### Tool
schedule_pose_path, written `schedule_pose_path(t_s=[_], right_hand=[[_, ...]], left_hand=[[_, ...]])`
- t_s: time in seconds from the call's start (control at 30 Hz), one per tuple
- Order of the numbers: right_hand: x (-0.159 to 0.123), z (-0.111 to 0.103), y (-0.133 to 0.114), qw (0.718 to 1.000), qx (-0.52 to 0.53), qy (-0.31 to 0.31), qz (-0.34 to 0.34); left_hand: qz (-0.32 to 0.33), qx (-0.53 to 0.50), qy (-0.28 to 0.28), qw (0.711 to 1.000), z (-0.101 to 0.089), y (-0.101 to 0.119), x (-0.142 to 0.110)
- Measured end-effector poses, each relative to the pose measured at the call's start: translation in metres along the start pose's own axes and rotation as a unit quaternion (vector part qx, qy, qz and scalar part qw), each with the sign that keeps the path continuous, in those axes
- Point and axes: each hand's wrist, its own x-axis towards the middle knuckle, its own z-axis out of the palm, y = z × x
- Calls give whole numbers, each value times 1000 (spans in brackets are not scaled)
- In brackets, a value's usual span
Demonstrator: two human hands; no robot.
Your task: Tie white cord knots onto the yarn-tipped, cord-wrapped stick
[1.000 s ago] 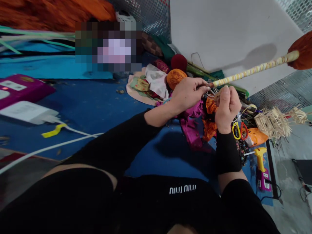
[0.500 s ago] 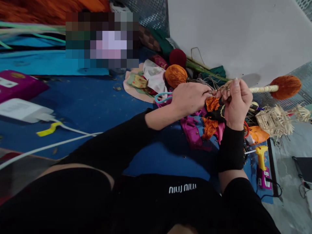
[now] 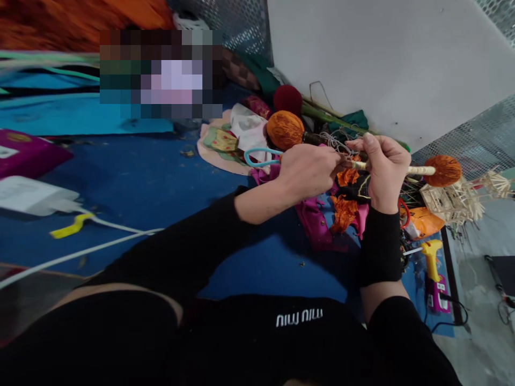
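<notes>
A thin stick wrapped in pale tape (image 3: 421, 170), with a fuzzy orange ball (image 3: 442, 170) at its right end, is held up above the table. My left hand (image 3: 309, 170) is closed, its fingertips pinching the stick's left end. My right hand (image 3: 388, 169) is closed around the stick nearer the ball, thumb on top and fingers bent; the palm hides part of the stick. A light-blue loop (image 3: 261, 150) sticks out behind my left hand; whether that hand holds it I cannot tell. Orange crumpled cloth (image 3: 344, 213) and magenta cloth (image 3: 311, 222) lie beneath.
Another orange ball (image 3: 285, 130) and a dark red ball (image 3: 287, 99) lie behind my hands. A yellow glue gun (image 3: 432, 260) is at the right edge of the blue table (image 3: 132, 166). On the left are a white charger (image 3: 36, 195) and its cable.
The stick's ball end has swung down and left. My right hand has shifted slightly left and its fingers have changed their grip. The view has shifted a little.
</notes>
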Motion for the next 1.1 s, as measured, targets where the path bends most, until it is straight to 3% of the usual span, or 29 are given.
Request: schedule_pose_path(t_s=[0.2, 0.33, 0.53, 0.73, 0.87, 1.1], right_hand=[[7, -5, 18, 999, -30, -7, -11], [10, -7, 21, 999, -45, -15, 6], [10, -7, 21, 998, -54, -11, 25], [12, -11, 21, 996, -44, -61, 42], [10, -38, -2, 995, -58, -68, 38], [4, -124, -20, 984, -165, 34, 54]], left_hand=[[54, 56, 1, 997, 2, 1, 1], [94, 83, 73, 989, 12, -2, 1], [211, 119, 169, 955, 27, -12, 3], [216, 134, 172, 952, 28, -17, 5], [178, 92, 158, 967, 19, -28, 7], [70, 40, 123, 989, -14, -57, 10]])
